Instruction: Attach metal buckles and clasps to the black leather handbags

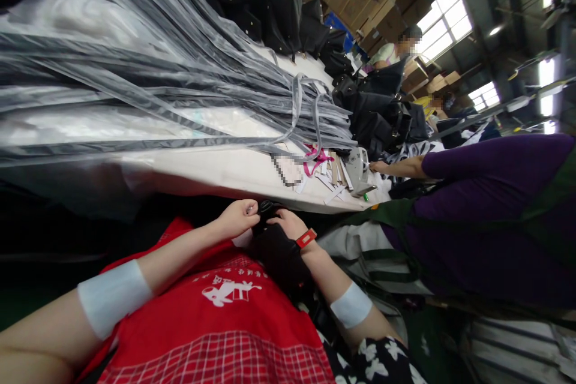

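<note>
A black bag rests against the front of my body, in my lap by the edge of the table. My left hand is closed in a pinch at the bag's upper edge; what lies between its fingertips is too small to make out. My right hand, with a red band on the wrist, is curled over the bag's top and grips it. Dark folds at the top of the bag show between both hands. My fingertips are partly hidden by the bag.
Long grey plastic-wrapped strips cover the white table. Black bags are piled behind. Paper strips and pink ribbon lie near a grey metal device, which a co-worker's hand touches. That co-worker in purple stands close at right.
</note>
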A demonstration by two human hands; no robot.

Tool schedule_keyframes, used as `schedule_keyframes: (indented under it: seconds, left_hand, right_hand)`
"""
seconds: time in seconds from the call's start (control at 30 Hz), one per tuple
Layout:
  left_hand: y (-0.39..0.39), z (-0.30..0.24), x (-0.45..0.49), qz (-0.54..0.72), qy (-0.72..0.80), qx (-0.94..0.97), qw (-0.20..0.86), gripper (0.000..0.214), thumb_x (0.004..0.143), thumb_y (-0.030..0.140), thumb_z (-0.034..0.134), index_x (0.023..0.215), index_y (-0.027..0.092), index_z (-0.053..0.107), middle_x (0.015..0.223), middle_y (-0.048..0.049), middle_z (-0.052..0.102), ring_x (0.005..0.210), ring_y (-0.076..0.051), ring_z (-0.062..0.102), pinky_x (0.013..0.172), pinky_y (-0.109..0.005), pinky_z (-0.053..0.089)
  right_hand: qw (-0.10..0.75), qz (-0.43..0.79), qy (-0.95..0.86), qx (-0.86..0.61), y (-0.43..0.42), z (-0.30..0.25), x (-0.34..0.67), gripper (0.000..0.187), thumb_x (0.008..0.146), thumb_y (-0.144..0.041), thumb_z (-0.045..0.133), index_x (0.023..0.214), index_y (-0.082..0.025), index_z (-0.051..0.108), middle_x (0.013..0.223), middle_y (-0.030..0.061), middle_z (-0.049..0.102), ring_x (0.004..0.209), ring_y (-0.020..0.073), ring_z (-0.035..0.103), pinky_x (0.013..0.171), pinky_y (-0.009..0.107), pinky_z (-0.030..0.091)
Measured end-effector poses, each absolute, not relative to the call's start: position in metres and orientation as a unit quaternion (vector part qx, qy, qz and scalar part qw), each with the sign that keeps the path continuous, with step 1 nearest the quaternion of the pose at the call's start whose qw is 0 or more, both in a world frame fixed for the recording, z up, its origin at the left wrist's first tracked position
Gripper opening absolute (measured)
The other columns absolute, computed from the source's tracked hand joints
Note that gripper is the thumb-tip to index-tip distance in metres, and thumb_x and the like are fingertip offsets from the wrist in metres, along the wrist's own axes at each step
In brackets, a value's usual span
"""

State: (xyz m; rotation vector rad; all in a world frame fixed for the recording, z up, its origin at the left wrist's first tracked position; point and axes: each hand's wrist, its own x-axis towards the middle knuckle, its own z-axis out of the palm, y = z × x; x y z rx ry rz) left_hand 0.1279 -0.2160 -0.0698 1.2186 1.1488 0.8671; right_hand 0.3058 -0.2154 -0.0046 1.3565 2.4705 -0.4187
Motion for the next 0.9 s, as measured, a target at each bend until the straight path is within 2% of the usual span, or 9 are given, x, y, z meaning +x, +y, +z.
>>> schedule_keyframes:
  seconds: [0.13, 0.17, 0.27, 0.33, 0.4, 0.5, 0.6, 0.73, 0.9]
  left_hand:
    - [-0.219, -0.065, 0.123, 0.353, 0.519, 0.540, 0.561, 0.022, 0.055, 0.025, 0.051, 0.053, 0.022, 0.029, 0.048, 0.0083, 0.029, 0.049, -0.009, 0.027, 0.049, -0.022, 0.021]
    - [-0.219, -0.064, 0.123, 0.346, 0.523, 0.547, 0.555, 0.022, 0.056, 0.025, 0.051, 0.053, 0.022, 0.029, 0.048, 0.0083, 0.029, 0.048, -0.009, 0.027, 0.049, -0.022, 0.021]
    - [-0.218, -0.059, 0.125, 0.319, 0.530, 0.570, 0.541, 0.023, 0.058, 0.026, 0.052, 0.054, 0.022, 0.030, 0.047, 0.0081, 0.031, 0.047, -0.009, 0.029, 0.048, -0.022, 0.022]
    - [-0.217, -0.054, 0.126, 0.300, 0.534, 0.583, 0.533, 0.023, 0.061, 0.028, 0.055, 0.056, 0.022, 0.033, 0.047, 0.0081, 0.034, 0.046, -0.009, 0.031, 0.048, -0.022, 0.023]
    - [-0.215, -0.048, 0.126, 0.287, 0.547, 0.600, 0.509, 0.024, 0.064, 0.032, 0.058, 0.059, 0.022, 0.037, 0.047, 0.0079, 0.037, 0.046, -0.010, 0.033, 0.048, -0.023, 0.025]
    - [-0.214, -0.032, 0.123, 0.286, 0.570, 0.618, 0.460, 0.029, 0.068, 0.043, 0.062, 0.065, 0.021, 0.045, 0.050, 0.0062, 0.044, 0.049, -0.011, 0.038, 0.050, -0.023, 0.029]
    - [-0.215, -0.011, 0.117, 0.293, 0.556, 0.613, 0.478, 0.033, 0.078, 0.052, 0.053, 0.074, 0.019, 0.055, 0.052, 0.0040, 0.049, 0.052, -0.013, 0.043, 0.051, -0.023, 0.033]
    - [-0.217, 0.014, 0.111, 0.295, 0.521, 0.625, 0.500, 0.037, 0.085, 0.048, 0.044, 0.084, 0.017, 0.065, 0.058, 0.0006, 0.056, 0.059, -0.015, 0.050, 0.056, -0.024, 0.038]
    - [-0.217, 0.026, 0.107, 0.296, 0.501, 0.688, 0.434, 0.033, 0.085, 0.040, 0.048, 0.093, 0.019, 0.072, 0.084, -0.0053, 0.069, 0.078, -0.019, 0.060, 0.075, -0.028, 0.045]
  right_hand:
    - [-0.137, -0.351, 0.761, 0.528, -0.237, 0.025, 0.333, 0.030, 0.085, -0.016, 0.052, 0.109, -0.020, 0.069, 0.119, 0.0089, 0.065, 0.110, 0.0179, 0.061, 0.099, 0.035, 0.046]
    - [-0.179, -0.426, 0.703, 0.541, -0.243, 0.032, 0.339, 0.032, 0.081, -0.017, 0.054, 0.110, -0.019, 0.068, 0.116, 0.0097, 0.067, 0.109, 0.0195, 0.062, 0.099, 0.038, 0.047]
    - [-0.220, -0.630, 0.549, 0.503, -0.262, 0.047, 0.349, 0.049, 0.073, -0.023, 0.064, 0.121, -0.018, 0.062, 0.123, 0.0107, 0.065, 0.115, 0.0235, 0.060, 0.102, 0.041, 0.044]
    - [-0.233, -0.677, 0.508, 0.478, -0.272, 0.050, 0.348, 0.053, 0.074, -0.029, 0.067, 0.125, -0.018, 0.059, 0.125, 0.0100, 0.064, 0.115, 0.0234, 0.060, 0.102, 0.039, 0.043]
    - [-0.243, -0.648, 0.514, 0.506, -0.279, 0.046, 0.344, 0.045, 0.082, -0.038, 0.063, 0.122, -0.017, 0.062, 0.115, 0.0083, 0.068, 0.106, 0.0211, 0.063, 0.096, 0.037, 0.045]
    - [-0.277, -0.574, 0.517, 0.572, -0.282, 0.034, 0.337, 0.041, 0.087, -0.049, 0.055, 0.105, -0.015, 0.070, 0.096, 0.0068, 0.071, 0.092, 0.0186, 0.064, 0.085, 0.032, 0.048]
    - [-0.285, -0.603, 0.460, 0.586, -0.277, 0.025, 0.334, 0.046, 0.081, -0.057, 0.060, 0.088, -0.013, 0.072, 0.079, 0.0040, 0.068, 0.072, 0.0139, 0.060, 0.069, 0.026, 0.046]
    - [-0.215, -0.732, 0.376, 0.526, -0.265, 0.029, 0.331, 0.045, 0.070, -0.056, 0.071, 0.075, -0.012, 0.069, 0.062, 0.0000, 0.062, 0.054, 0.0088, 0.053, 0.055, 0.021, 0.040]
    - [-0.102, -0.786, 0.370, 0.485, -0.249, 0.036, 0.319, 0.039, 0.068, -0.051, 0.074, 0.071, -0.012, 0.068, 0.058, -0.0014, 0.061, 0.051, 0.0086, 0.052, 0.053, 0.021, 0.038]
